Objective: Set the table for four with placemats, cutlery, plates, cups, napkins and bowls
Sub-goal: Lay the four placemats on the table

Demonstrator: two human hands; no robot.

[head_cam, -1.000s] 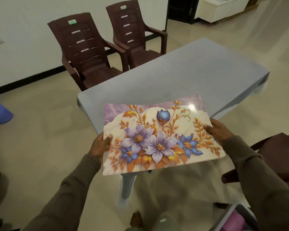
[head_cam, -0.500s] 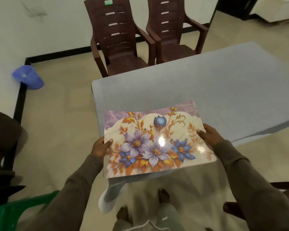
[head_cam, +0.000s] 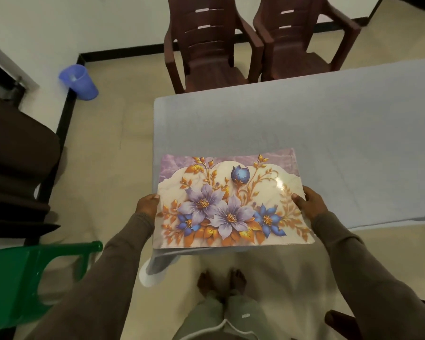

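Here, the floral placemat (head_cam: 231,202) hangs over the near corner of the grey-covered table (head_cam: 304,123), your left hand (head_cam: 146,204) and right hand (head_cam: 308,204) each pinching a short edge. It looks light, fairly stiff and glossy, so probably slippery; keep hold of those edges. Two brown chairs (head_cam: 206,45) stand beyond, on a pale tiled floor (head_cam: 103,155).

Brown sleeves (head_cam: 123,256) (pale drawstring trousers (head_cam: 221,320))

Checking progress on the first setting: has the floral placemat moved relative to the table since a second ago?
Yes. The placemat now lies further over the table corner.
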